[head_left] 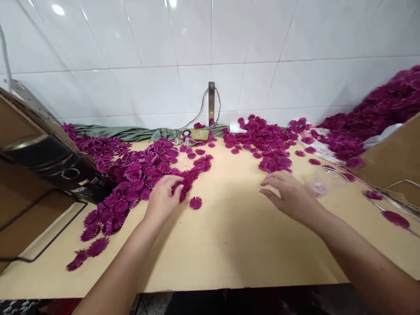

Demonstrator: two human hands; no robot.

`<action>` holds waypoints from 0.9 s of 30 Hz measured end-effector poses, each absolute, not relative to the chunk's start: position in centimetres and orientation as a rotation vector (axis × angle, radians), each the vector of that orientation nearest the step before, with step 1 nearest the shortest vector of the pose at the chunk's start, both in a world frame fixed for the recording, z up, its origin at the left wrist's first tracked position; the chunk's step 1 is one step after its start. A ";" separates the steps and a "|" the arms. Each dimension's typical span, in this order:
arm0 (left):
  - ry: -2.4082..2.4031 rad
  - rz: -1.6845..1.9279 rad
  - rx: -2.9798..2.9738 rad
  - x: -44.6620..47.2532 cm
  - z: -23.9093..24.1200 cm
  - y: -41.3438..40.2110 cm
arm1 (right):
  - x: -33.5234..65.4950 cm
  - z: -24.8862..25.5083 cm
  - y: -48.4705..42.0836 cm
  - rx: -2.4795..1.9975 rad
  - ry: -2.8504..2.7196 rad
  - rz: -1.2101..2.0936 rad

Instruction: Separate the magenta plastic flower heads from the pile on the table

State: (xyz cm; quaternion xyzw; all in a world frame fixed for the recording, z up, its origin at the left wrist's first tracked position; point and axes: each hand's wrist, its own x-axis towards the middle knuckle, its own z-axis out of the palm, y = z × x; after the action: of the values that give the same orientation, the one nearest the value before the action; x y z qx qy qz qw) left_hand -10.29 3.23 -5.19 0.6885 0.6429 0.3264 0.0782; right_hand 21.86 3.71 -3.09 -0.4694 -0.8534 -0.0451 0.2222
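Note:
Purple fringed flower discs, like artificial petals, lie in a long loose heap (141, 170) on the left half of the table. At that heap's right edge is my left hand (163, 197), its thumb and fingers curved but apart, with discs just beyond them. One single disc (196, 202) lies to the right of it. My right hand (287, 194) is over the board, thumb apart from the bent fingers, with nothing seen between them. Just beyond its fingertips sits a second heap of discs (274, 148).
A black cylinder (62, 168) leans at the left beside a cardboard box (19, 131). A phone-like device (197, 134) lies by the tiled wall, near green cloth (111, 131). A clear plastic item (318, 186) is right of my right hand. A large purple pile (387, 100) rises behind cardboard.

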 end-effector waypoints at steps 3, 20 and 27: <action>2.334 0.781 2.074 -13.2 -5.5 4.3 | 19.3 -4.8 3.4 -1.179 -2.428 0.013; 1.861 1.180 1.600 -13.3 -8.3 5.0 | 8.2 -6.3 6.7 -1.486 -2.528 0.161; 1.671 1.244 1.552 -10.8 -7.1 4.7 | 4.0 -6.6 6.4 -1.077 -2.488 0.162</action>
State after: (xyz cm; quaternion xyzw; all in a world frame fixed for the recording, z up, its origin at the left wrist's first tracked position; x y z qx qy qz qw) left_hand -10.76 4.65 -7.14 0.5754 0.6196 0.4614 0.2686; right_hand 3.96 6.43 -6.59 -0.3876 -0.8954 0.0582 0.2114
